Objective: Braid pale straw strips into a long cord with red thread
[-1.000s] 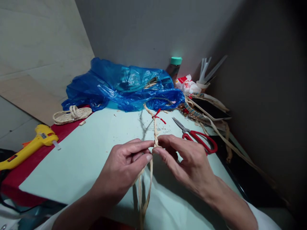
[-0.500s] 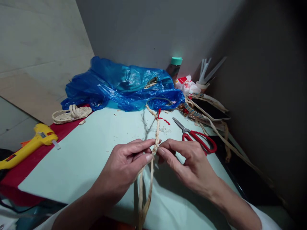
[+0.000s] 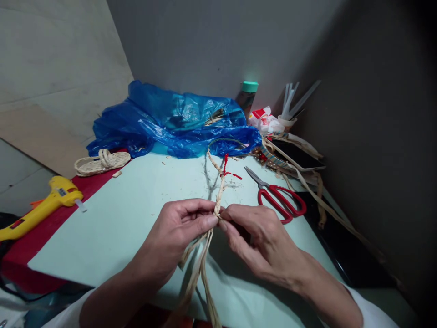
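Note:
A tan braid of straw strands [image 3: 220, 191] runs from a red tie [image 3: 226, 167] near the blue bag down to my hands. My left hand [image 3: 177, 232] is closed, pinching the braid's lower end between thumb and fingers. My right hand [image 3: 257, 237] is closed too, its fingertips gripping the same spot from the right. Loose unbraided strands [image 3: 200, 278] hang from under my hands toward the near table edge.
Red-handled scissors [image 3: 278, 198] lie right of the braid on the pale green table [image 3: 112, 218]. A crumpled blue plastic bag [image 3: 174, 120] sits at the back. A yellow glue gun [image 3: 37, 207] and a straw coil [image 3: 101, 162] lie left. A bottle [image 3: 247, 94], cup and phone crowd the right.
Both hands drew slightly nearer me and closed tighter together on the braid. The loose strands below shifted and fanned out to the left.

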Demonstrator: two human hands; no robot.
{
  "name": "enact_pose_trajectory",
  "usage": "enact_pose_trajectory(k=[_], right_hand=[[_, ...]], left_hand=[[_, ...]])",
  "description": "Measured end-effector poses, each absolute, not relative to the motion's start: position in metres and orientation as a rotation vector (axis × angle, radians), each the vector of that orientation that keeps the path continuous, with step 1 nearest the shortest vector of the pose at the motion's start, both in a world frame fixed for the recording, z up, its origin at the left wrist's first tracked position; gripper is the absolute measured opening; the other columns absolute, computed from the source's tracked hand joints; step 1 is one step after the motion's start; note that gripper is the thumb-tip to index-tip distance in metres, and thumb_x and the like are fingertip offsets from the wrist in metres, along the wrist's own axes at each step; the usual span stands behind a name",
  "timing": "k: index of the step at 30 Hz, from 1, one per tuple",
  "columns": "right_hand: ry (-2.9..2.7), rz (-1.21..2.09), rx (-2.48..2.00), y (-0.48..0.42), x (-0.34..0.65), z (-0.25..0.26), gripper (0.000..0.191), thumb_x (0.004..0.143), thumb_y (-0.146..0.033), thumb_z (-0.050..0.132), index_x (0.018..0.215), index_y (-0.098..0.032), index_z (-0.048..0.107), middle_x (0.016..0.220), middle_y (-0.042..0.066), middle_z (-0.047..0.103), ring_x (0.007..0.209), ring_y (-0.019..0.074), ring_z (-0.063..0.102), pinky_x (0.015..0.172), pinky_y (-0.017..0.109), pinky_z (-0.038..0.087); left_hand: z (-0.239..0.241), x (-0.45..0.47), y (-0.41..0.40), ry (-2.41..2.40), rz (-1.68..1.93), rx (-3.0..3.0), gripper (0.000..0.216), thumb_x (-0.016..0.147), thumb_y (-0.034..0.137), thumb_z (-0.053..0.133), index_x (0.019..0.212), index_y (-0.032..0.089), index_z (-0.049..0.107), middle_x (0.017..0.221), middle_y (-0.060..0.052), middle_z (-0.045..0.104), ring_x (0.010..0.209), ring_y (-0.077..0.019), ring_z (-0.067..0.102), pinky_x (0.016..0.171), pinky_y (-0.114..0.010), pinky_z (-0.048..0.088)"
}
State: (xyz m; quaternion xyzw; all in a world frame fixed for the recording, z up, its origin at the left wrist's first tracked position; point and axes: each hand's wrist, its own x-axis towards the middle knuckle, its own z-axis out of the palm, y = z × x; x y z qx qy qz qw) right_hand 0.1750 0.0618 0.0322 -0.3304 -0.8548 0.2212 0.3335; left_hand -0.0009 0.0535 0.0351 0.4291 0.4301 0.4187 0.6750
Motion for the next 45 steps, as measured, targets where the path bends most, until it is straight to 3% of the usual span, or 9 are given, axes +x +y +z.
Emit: enact_pose_trajectory(k=[5,9,13,16,25,29,32,38,45], right_hand=[[-2.209,0.496,-0.864,0.059,0.177,0.036,0.025,0.085,-0.012,0.045,0.062,-0.019,0.04,0.054,-0.006,0.034,0.047,0.007,0.03,0.047,0.022,0.026],[-2.121,0.357,-1.062,0.067,0.189,0.04,0.027,0.09,-0.019,0.043,0.063,-0.019,0.045,0.053,-0.004,0.043,0.046,0.008,0.038,0.048,0.022,0.03],[-2.073,-0.181,-1.641,0.085,0.211,0.035,0.012,0.088,-0.023,0.049,0.083,-0.016,0.057,0.07,0.005,0.058,0.064,0.0171,0.053,0.058,0.028,0.036],[-2.223,-0.476,-1.982,0.094,0.221,0.024,0.013,0.087,-0.021,0.051,0.089,-0.011,0.059,0.087,0.015,0.062,0.081,0.0262,0.056,0.067,0.034,0.038],[-2.161,-0.469,-2.284,0.087,0.215,0.017,0.018,0.09,-0.021,0.046,0.101,-0.01,0.056,0.091,0.017,0.062,0.08,0.0286,0.062,0.059,0.033,0.039],[-2.001,-0.426,-2.172,0.088,0.217,0.021,0.021,0.086,-0.026,0.054,0.097,-0.008,0.057,0.087,0.018,0.063,0.08,0.0289,0.062,0.064,0.034,0.045],[-1.781,-0.334,-1.804,0.082,0.22,0.027,0.033,0.082,-0.029,0.06,0.108,-0.01,0.055,0.097,0.017,0.064,0.08,0.0252,0.063,0.068,0.034,0.049],[-1.921,0.225,-1.227,0.056,0.201,0.036,0.051,0.084,-0.033,0.062,0.13,-0.021,0.044,0.092,0.005,0.064,0.064,0.0145,0.058,0.057,0.025,0.049],[-2.325,0.113,-1.044,0.05,0.184,0.029,0.053,0.076,-0.039,0.067,0.119,-0.016,0.045,0.096,0.009,0.052,0.083,0.0225,0.051,0.069,0.036,0.046]], left_hand=[[0.035,-0.001,0.052,1.027,0.936,0.987,0.023,0.075,0.024,0.073,0.097,0.016,0.075,0.087,-0.006,0.075,0.08,-0.0175,0.067,0.074,-0.026,0.05],[0.034,-0.001,0.054,1.057,0.94,0.965,0.016,0.072,0.023,0.074,0.087,0.015,0.076,0.082,-0.005,0.073,0.073,-0.0151,0.064,0.069,-0.025,0.048],[0.034,-0.002,0.056,1.04,0.94,0.917,0.008,0.073,0.021,0.073,0.078,0.015,0.073,0.077,-0.003,0.069,0.069,-0.0105,0.059,0.066,-0.021,0.044],[0.035,-0.002,0.055,0.986,0.941,0.87,0.008,0.073,0.021,0.072,0.079,0.015,0.072,0.075,-0.001,0.066,0.068,-0.0088,0.057,0.065,-0.019,0.042],[0.034,-0.013,0.058,0.851,0.964,0.764,0.01,0.074,0.02,0.07,0.081,0.013,0.069,0.075,-0.004,0.063,0.067,-0.0114,0.057,0.067,-0.022,0.045],[0.031,-0.02,0.062,0.817,1.04,0.68,0.011,0.072,0.015,0.07,0.083,0.012,0.069,0.073,-0.003,0.061,0.062,-0.0085,0.054,0.063,-0.019,0.044],[0.028,-0.024,0.067,0.771,1.084,0.604,0.012,0.069,0.013,0.072,0.08,0.011,0.069,0.07,-0.001,0.058,0.056,-0.0056,0.047,0.056,-0.017,0.04],[0.026,-0.026,0.071,0.647,1.109,0.525,0.014,0.071,0.015,0.076,0.082,0.01,0.07,0.072,0.0,0.058,0.051,-0.0013,0.038,0.048,-0.013,0.032],[0.032,-0.022,0.067,0.678,1.114,0.579,0.017,0.071,0.017,0.075,0.087,0.011,0.07,0.075,-0.002,0.06,0.059,-0.0051,0.048,0.059,-0.017,0.04]])
